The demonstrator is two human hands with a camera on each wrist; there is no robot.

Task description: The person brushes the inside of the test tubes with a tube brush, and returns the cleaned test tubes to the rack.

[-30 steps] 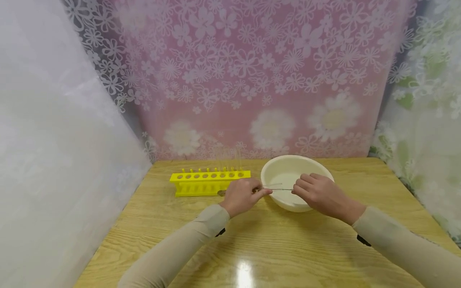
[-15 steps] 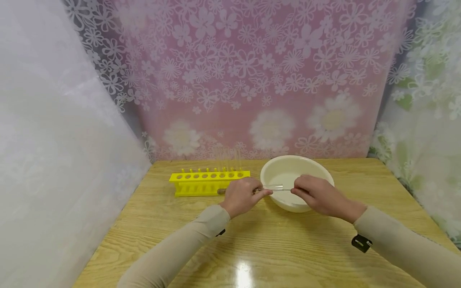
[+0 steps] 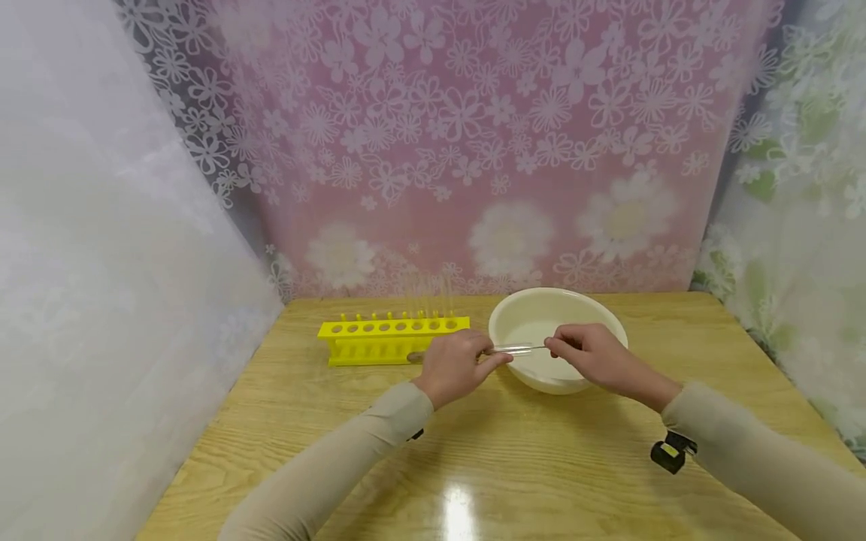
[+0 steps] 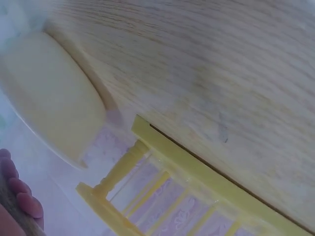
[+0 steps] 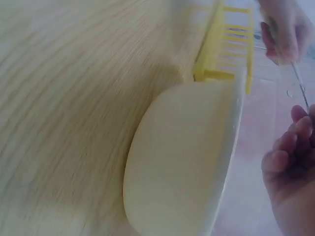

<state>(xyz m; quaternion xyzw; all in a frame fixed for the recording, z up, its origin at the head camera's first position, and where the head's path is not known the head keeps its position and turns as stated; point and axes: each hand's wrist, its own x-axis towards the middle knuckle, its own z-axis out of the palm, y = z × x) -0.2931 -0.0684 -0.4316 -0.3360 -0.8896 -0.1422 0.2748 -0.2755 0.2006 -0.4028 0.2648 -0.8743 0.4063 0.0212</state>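
Observation:
In the head view my left hand (image 3: 456, 367) grips a clear glass test tube (image 3: 519, 350) together with a test tube brush, whose brown bristled end (image 3: 415, 358) sticks out past the hand on the left. The tube lies roughly level over the near left rim of a white basin (image 3: 541, 383). A thin wire handle (image 3: 539, 347) reaches from the tube to my right hand (image 3: 595, 357), which pinches it between thumb and fingers. Whether the brush runs inside the tube or beside it is hidden by the left hand. The right wrist view shows the wire (image 5: 300, 81) spanning both hands.
A yellow test tube rack (image 3: 392, 332) stands behind and left of my left hand. Several clear tubes (image 3: 429, 297) stand upside down or upright at its right end; I cannot tell which. The wooden table (image 3: 514, 466) ends at a pink flowered curtain (image 3: 406, 150).
My right hand has shifted slightly upward and its wrist has turned, its fingers changing place on the wire. More of the tube shows beside my left hand, which stays nearly still.

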